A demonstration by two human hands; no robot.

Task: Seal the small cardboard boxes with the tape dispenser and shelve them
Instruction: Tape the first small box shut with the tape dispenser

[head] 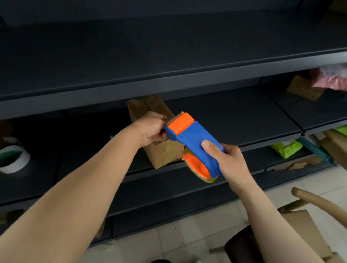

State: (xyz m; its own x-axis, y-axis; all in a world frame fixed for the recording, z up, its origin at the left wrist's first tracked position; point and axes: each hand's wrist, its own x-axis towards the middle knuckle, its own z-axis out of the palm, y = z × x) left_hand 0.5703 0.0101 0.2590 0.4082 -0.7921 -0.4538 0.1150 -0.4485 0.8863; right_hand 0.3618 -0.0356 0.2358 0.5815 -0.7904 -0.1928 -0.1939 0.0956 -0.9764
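The small cardboard box (161,149) rests on the dark shelf (224,120), near its front edge, with one corner turned toward the person. The left hand (150,129) is placed on the upper near side of the box, fingers curled together at the cutter end of the tape dispenser (193,140); whether they pinch a tape end or only press the box cannot be determined, as the fingertips are hidden behind the dispenser head. This placement appears intended to steady the box against the pull of the tape. The right hand (230,160) is clamped around the blue handle of the dispenser, thumb on top, with the orange roll hub pointing down and toward the person and the serrated orange blade pointing at the box top. Holding the tool at this slant puts the blade end at the upper part of the box, though the closing seam is not visible. The step in hand is judged to be starting or finishing a tape strip on this box; tape on the box surface is not clearly visible. A loose tape roll (11,155) lies on the lower shelf at the left, well apart. Further cardboard boxes (304,89) and coloured packages sit on shelves to the right.
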